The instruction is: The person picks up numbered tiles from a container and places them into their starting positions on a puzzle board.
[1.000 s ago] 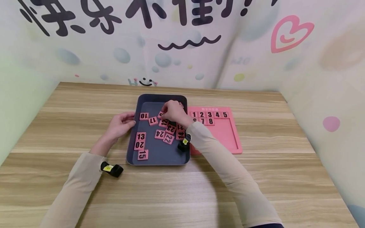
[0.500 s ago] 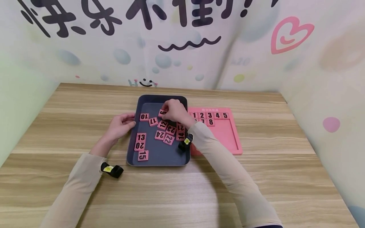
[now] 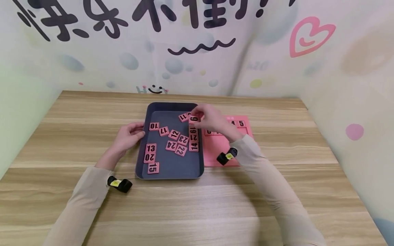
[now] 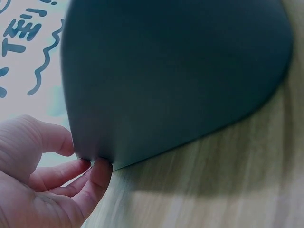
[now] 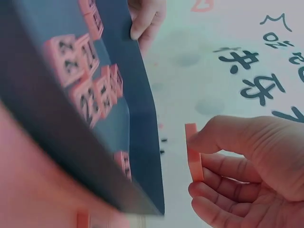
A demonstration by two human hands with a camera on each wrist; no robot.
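Observation:
My left hand holds the left side of a dark grey tray, its thumb at the rim and fingers against the outer wall. Between thumb and fingers, my right hand pinches a pink number tile over the tray's right side. The held tile appears edge-on in the right wrist view. It reads as 9 or 6; I cannot tell which. Several more numbered tiles lie in the tray, among them tile 12 and tile 15.
A pink puzzle frame lies right of the tray, partly covered by my right hand and wrist. Tile 5 sits in its top row. Behind the wooden table stands a printed wall.
My right hand lifted the tile from the tray's upper middle and moved right with it, toward the frame. Tiles 11 and 19 came into view. The left hand stayed on the tray.

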